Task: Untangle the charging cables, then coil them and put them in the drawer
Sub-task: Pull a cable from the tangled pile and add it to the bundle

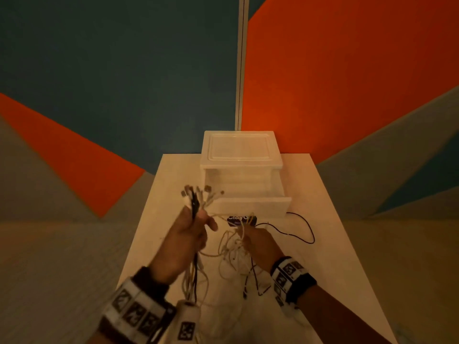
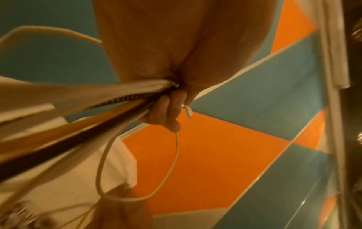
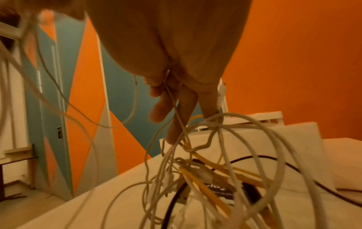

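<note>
Wrist bands (image 1: 135, 311) with square black-and-white markers are sitting closest to the camera. Left hand (image 1: 185, 240) is gripping a bunch of charging cables (image 1: 196, 202) just below the plugs, which are fanning upward, with the lengths trailing down toward the body. Right hand (image 1: 258, 242) is hooking looser fingers (image 3: 182, 117) through the tangle (image 1: 233, 254) that's hanging beside it over the table (image 1: 330, 244), so it's the nearer hand for teasing out loops. Just beyond both hands the drawer (image 1: 250, 206) is sitting pulled open. A dark label (image 1: 239, 219) below its front is reading something like "Clay", and the rest is hidden.
</note>
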Demonstrator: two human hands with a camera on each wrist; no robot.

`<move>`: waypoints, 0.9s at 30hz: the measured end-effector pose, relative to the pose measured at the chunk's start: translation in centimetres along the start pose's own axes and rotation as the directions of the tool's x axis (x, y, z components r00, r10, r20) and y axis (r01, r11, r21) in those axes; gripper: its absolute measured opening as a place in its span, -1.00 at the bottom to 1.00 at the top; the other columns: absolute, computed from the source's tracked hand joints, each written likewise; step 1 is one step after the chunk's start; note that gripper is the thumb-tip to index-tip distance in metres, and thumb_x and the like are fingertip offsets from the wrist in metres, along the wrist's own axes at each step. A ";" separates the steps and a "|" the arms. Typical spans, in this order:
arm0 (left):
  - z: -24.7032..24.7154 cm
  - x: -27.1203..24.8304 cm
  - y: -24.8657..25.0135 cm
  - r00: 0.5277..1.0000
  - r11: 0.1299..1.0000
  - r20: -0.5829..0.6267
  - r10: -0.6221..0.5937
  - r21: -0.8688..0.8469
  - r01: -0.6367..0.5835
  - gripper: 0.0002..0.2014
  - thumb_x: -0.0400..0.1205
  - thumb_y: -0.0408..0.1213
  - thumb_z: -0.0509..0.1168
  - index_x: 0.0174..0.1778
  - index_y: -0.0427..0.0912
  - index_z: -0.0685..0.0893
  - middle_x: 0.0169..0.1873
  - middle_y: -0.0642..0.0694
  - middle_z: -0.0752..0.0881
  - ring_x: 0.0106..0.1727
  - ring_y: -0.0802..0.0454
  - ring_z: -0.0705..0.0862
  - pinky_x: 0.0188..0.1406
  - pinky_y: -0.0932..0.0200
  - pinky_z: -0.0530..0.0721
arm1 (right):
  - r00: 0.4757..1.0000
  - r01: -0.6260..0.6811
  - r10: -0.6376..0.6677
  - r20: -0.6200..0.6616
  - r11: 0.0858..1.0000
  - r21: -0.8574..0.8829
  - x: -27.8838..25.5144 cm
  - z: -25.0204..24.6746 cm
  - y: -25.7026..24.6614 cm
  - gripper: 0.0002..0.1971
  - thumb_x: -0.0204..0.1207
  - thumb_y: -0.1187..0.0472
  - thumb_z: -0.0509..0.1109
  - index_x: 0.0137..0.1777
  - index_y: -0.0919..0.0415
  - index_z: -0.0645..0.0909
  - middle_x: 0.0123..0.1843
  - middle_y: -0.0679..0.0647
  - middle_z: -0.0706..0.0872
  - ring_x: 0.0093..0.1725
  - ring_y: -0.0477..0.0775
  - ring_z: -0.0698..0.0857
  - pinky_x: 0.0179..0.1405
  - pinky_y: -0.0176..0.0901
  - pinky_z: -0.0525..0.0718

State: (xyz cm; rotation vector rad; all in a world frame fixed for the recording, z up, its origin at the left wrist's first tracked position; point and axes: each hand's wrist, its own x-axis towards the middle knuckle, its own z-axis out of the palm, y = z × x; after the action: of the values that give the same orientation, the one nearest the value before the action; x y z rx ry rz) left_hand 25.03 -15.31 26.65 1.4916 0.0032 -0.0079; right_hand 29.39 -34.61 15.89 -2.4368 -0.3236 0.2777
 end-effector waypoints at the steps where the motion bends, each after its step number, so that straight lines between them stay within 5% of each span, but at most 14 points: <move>1: 0.7 -0.1 -0.8 0.999 1.000 0.026 -0.020 -0.016 0.021 -0.77 0.77 -0.29 0.07 -0.07 -0.40 0.44 -0.29 -0.20 0.70 -0.62 0.14 0.32 -0.63 0.28 0.32 | 1.000 0.016 -0.016 -0.007 1.000 -0.022 0.0 0.0 -0.2 -0.82 0.65 0.34 0.20 0.17 0.27 0.58 -0.17 0.05 0.58 -0.19 0.02 0.52 -0.14 -0.08 0.54; 5: 1.6 1.4 -3.4 0.986 0.983 0.013 -0.166 -0.073 0.167 -0.70 0.63 -0.06 0.16 -0.09 -0.28 0.36 -0.22 -0.27 0.74 -0.68 0.15 0.24 -0.69 0.28 0.25 | 0.994 0.043 -0.031 -0.108 0.993 0.111 -0.2 0.2 -1.4 -0.81 0.69 0.21 0.23 0.12 0.21 0.67 -0.10 0.02 0.68 -0.14 -0.07 0.58 -0.13 -0.35 0.51; 9: 2.3 2.3 -4.5 0.977 0.978 -0.061 -0.203 -0.056 0.200 -0.78 0.77 -0.17 0.10 0.00 -0.30 0.38 -0.12 -0.41 0.67 -0.63 0.13 0.27 -0.64 0.22 0.28 | 0.989 0.075 -0.067 -0.135 0.996 0.054 0.0 0.4 -1.8 -0.81 0.71 0.16 0.19 0.09 0.08 0.65 -0.07 0.02 0.75 -0.08 -0.02 0.70 -0.07 -0.14 0.64; 12: 2.9 2.4 -4.6 0.984 0.986 -0.070 -0.165 -0.049 0.162 -0.82 0.78 -0.18 0.11 -0.01 -0.24 0.37 -0.24 -0.30 0.56 -0.56 0.14 0.35 -0.56 0.22 0.35 | 0.987 0.127 -0.128 -0.095 0.992 -0.014 -0.2 1.0 -2.1 -0.77 0.72 0.10 0.14 0.23 -0.03 0.60 0.06 -0.05 0.76 0.03 -0.06 0.72 0.03 -0.12 0.70; 16: 3.2 2.1 -4.3 0.990 0.994 -0.100 -0.102 -0.052 0.097 -0.90 0.79 -0.29 0.09 0.01 -0.25 0.39 -0.31 -0.13 0.39 -0.48 0.28 0.40 -0.51 0.35 0.41 | 0.981 0.164 -0.167 -0.101 0.986 -0.038 -1.0 1.6 -2.7 -0.78 0.73 0.13 0.13 0.06 0.16 0.61 0.03 0.09 0.75 0.02 0.09 0.70 -0.01 -0.09 0.59; 21: 1.9 1.2 -2.3 0.995 1.000 -0.098 0.014 0.028 -0.011 -0.88 0.77 -0.28 0.08 -0.05 -0.22 0.41 -0.32 -0.13 0.34 -0.42 0.21 0.33 -0.47 0.32 0.38 | 0.955 0.237 -0.253 -0.152 0.964 -0.117 -0.7 1.9 -1.3 -0.80 0.72 0.18 0.19 0.04 0.24 0.62 0.03 0.18 0.74 0.07 0.23 0.66 0.28 0.08 0.49; 24: 1.4 0.6 -0.7 0.992 0.994 -0.083 0.098 0.050 -0.094 -0.79 0.70 -0.15 0.13 -0.07 -0.24 0.37 -0.32 -0.12 0.32 -0.37 0.13 0.31 -0.40 0.24 0.39 | 0.923 0.313 -0.348 -0.166 0.927 -0.207 0.3 3.0 -0.2 -0.89 0.67 0.21 0.24 0.07 0.14 0.60 0.08 0.04 0.71 0.13 0.09 0.63 0.44 0.22 0.46; 27: 1.1 0.0 0.4 0.985 0.990 -0.102 0.138 0.028 -0.136 -0.85 0.73 -0.24 0.10 -0.07 -0.25 0.37 -0.34 -0.11 0.32 -0.40 0.14 0.29 -0.44 0.23 0.36 | 0.900 0.368 -0.381 -0.214 0.925 -0.100 1.2 4.0 1.0 -0.89 0.66 0.22 0.28 0.09 0.09 0.62 0.18 -0.05 0.65 0.24 -0.03 0.57 0.39 0.15 0.51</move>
State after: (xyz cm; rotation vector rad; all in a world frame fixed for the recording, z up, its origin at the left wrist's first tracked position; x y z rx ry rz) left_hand 24.99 -16.36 27.16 1.5086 -0.0156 0.1810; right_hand 29.57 -32.65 12.09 -2.3690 -0.6925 -0.1845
